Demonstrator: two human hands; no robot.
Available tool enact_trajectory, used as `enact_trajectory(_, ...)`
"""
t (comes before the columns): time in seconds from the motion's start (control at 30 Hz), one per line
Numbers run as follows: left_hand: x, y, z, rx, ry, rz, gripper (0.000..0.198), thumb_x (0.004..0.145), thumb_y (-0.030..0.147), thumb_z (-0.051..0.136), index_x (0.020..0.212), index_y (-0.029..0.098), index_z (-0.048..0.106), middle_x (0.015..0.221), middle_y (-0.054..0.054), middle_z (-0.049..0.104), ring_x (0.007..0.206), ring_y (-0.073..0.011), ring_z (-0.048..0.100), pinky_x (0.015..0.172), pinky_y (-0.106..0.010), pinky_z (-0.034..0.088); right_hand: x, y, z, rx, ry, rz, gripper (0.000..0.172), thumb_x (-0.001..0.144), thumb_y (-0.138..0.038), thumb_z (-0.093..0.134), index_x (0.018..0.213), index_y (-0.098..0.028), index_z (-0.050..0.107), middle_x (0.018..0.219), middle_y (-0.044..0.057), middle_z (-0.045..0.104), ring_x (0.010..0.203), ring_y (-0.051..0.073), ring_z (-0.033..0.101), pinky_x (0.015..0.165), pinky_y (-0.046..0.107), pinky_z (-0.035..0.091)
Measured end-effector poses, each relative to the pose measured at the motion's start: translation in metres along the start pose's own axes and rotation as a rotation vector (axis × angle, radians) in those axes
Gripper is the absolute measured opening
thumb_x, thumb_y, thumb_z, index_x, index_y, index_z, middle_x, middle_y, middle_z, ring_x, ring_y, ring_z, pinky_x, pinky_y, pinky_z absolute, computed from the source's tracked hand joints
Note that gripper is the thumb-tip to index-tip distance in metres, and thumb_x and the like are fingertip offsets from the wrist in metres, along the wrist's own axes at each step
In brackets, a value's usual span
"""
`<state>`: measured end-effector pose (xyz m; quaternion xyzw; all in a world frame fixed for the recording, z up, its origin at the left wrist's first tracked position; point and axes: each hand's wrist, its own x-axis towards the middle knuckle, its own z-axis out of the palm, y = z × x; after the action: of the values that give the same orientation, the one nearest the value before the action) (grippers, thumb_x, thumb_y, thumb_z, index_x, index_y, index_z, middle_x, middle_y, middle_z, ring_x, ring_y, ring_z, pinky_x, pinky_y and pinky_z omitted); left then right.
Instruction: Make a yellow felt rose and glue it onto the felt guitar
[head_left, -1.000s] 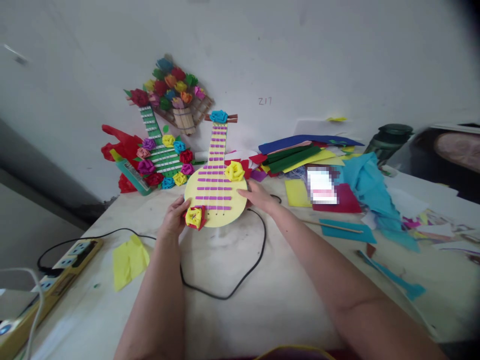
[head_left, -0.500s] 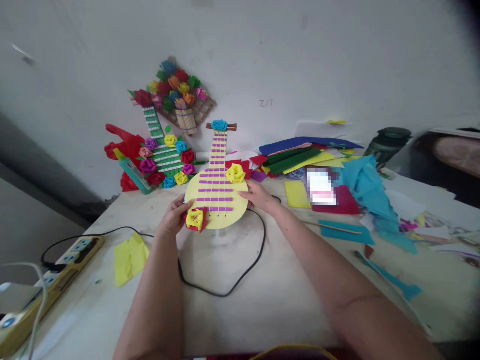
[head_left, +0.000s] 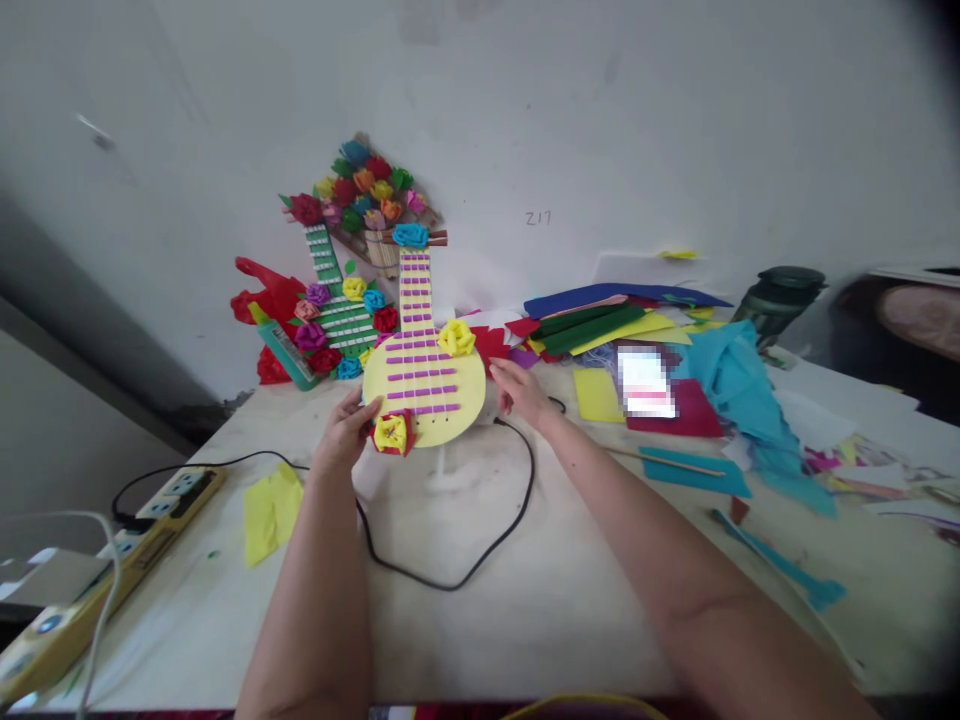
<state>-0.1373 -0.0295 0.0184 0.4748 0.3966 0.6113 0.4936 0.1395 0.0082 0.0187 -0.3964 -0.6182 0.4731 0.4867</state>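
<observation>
A yellow paper guitar (head_left: 471,392) with purple strips, white strings and a blue paper flower (head_left: 411,235) at its head is held up over the table. My left hand (head_left: 347,428) grips its lower left edge, thumb on the front, beside a yellow-and-red flower (head_left: 391,434). Another yellow flower (head_left: 456,338) sits on the upper right of the body. Just off the guitar's right edge is my right hand (head_left: 520,391), its fingers partly bent and apart, holding nothing.
Behind stand a green flowered guitar (head_left: 349,322), a glue bottle (head_left: 286,350) and a flower basket (head_left: 381,250). A black cable (head_left: 480,560) loops on the table. At left lies a power strip (head_left: 161,520); at right, coloured sheets (head_left: 600,325), blue crepe paper (head_left: 739,390) and a stick (head_left: 675,461).
My right hand has come off the guitar's right edge. The guitar has shifted slightly left and tilted a little in my left hand; the view has moved slightly too.
</observation>
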Motion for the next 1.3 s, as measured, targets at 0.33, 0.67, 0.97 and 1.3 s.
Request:
enact_trajectory(0.33, 0.006, -0.004, -0.011, -0.045, 0.137, 0.160, 0.058, 0.060, 0.025, 0.069, 0.115, 0.018, 0.053, 0.097, -0.008, 0.065, 0.075, -0.0201, 0.064, 0.058, -0.025, 0.051, 0.006, 0.023, 0.005, -0.765, 0.182, -0.206, 0.036, 0.075, -0.034, 0.050, 0.107, -0.018, 0.055, 0.082, 0.003, 0.062, 0.069, 0.014, 0.053, 0.065, 0.027, 0.042)
enact_trajectory(0.67, 0.009, -0.007, -0.021, -0.079, 0.235, 0.273, 0.051, 0.062, 0.024, 0.067, 0.112, 0.021, 0.055, 0.095, -0.006, 0.065, 0.062, -0.0132, 0.061, 0.046, -0.018, 0.045, -0.005, 0.032, 0.024, -1.102, -0.065, -0.422, 0.043, 0.078, -0.043, 0.049, 0.109, -0.015, 0.054, 0.103, 0.010, 0.054, 0.102, 0.020, 0.043, 0.088, 0.032, 0.034)
enact_trajectory(0.97, 0.010, -0.008, -0.022, -0.093, 0.332, 0.316, 0.052, 0.061, 0.028, 0.068, 0.110, 0.021, 0.056, 0.096, -0.006, 0.065, 0.065, -0.0127, 0.061, 0.052, -0.019, 0.047, -0.011, 0.032, 0.028, -1.299, -0.157, -0.326, 0.037, 0.078, -0.044, 0.048, 0.102, -0.017, 0.057, 0.095, 0.010, 0.054, 0.093, 0.022, 0.045, 0.080, 0.032, 0.036)
enact_trajectory(1.3, 0.011, -0.016, -0.023, -0.042, 0.325, 0.260, 0.052, 0.063, 0.029, 0.066, 0.114, 0.024, 0.053, 0.097, -0.005, 0.064, 0.063, -0.0127, 0.060, 0.049, -0.020, 0.046, -0.009, 0.031, 0.017, -1.285, -0.163, -0.316, 0.027, 0.080, -0.034, 0.047, 0.095, -0.014, 0.058, 0.097, 0.012, 0.054, 0.093, 0.022, 0.047, 0.080, 0.033, 0.037)
